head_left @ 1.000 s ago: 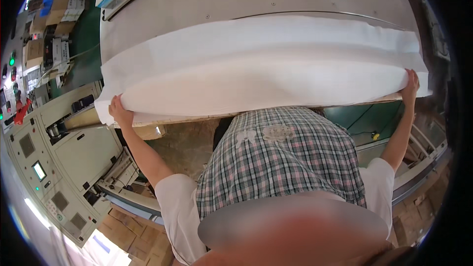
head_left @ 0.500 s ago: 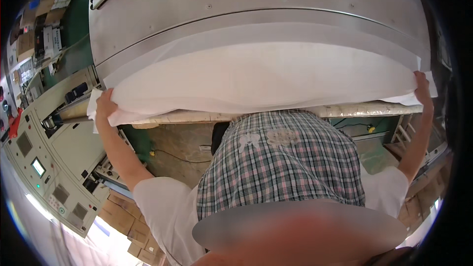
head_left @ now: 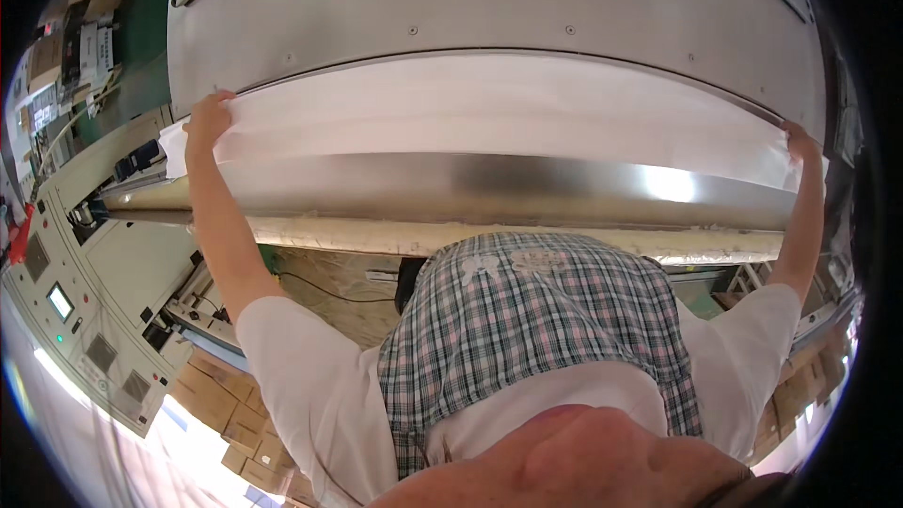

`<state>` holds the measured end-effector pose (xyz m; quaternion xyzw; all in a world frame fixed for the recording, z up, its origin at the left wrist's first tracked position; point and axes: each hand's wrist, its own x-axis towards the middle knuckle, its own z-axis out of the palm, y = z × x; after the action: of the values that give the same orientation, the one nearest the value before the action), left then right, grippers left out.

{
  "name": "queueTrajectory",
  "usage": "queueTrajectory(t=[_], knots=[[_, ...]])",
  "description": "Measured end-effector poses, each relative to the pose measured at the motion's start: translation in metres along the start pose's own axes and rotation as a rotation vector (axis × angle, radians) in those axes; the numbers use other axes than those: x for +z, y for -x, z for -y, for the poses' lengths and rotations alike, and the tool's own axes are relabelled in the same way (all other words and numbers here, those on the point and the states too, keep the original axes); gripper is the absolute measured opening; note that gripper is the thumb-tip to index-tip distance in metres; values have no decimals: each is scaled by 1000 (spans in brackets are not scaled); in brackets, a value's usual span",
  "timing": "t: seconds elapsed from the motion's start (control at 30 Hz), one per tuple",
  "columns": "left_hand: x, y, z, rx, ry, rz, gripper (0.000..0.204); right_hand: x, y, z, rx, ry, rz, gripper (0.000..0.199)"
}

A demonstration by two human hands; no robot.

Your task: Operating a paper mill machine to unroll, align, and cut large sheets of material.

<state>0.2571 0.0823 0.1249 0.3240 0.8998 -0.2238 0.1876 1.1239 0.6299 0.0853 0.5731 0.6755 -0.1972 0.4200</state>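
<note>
A long white sheet (head_left: 508,108), cloth or paper I cannot tell, is stretched between my two hands along the lower edge of a large metal panel (head_left: 489,0). My left hand (head_left: 209,122) grips its left end, fingers curled at the far edge. At the opposite end, my right hand (head_left: 801,143) is closed on the other corner; its fingertips are partly hidden. Below the sheet's near edge shows a shiny metal surface (head_left: 555,183) with a bright reflection. The sheet lies fairly smooth, with slight creases near both ends.
A pale padded bar (head_left: 376,233) runs along the machine's near side, close to my checked apron (head_left: 536,320). On the left stands a control cabinet (head_left: 103,292) with a small lit screen. Cardboard boxes (head_left: 216,395) are stacked at the lower left. A cable (head_left: 329,294) crosses the floor.
Both hands have moved away from my body, the left one most, taking the sheet up against the panel's edge. The shiny metal surface, covered before, now shows beneath it.
</note>
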Motion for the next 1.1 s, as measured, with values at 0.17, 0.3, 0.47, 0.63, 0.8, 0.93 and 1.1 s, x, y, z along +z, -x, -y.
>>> queueTrajectory(t=[0.17,0.3,0.47,0.63,0.8,0.93,1.1], knots=[[-24,82,-76,571,569,-817,27,5,26,29,-590,10,-1042,33],[-70,193,-216,1230,927,-746,31,6,136,187,-688,-473,-899,22],[-106,331,-300,1891,1494,-925,10,29,232,332,-1065,-471,-875,17],[-127,347,-251,2038,1276,-893,18,50,261,380,-1245,-443,-753,18],[-108,351,-202,1715,1496,-875,20,68,267,423,-1280,-334,-806,27],[-103,356,-103,1526,1275,-817,17,81,281,481,-1281,-276,-750,34],[-99,375,-13,1321,1013,-738,14,96,295,530,-1269,-299,-729,34]])
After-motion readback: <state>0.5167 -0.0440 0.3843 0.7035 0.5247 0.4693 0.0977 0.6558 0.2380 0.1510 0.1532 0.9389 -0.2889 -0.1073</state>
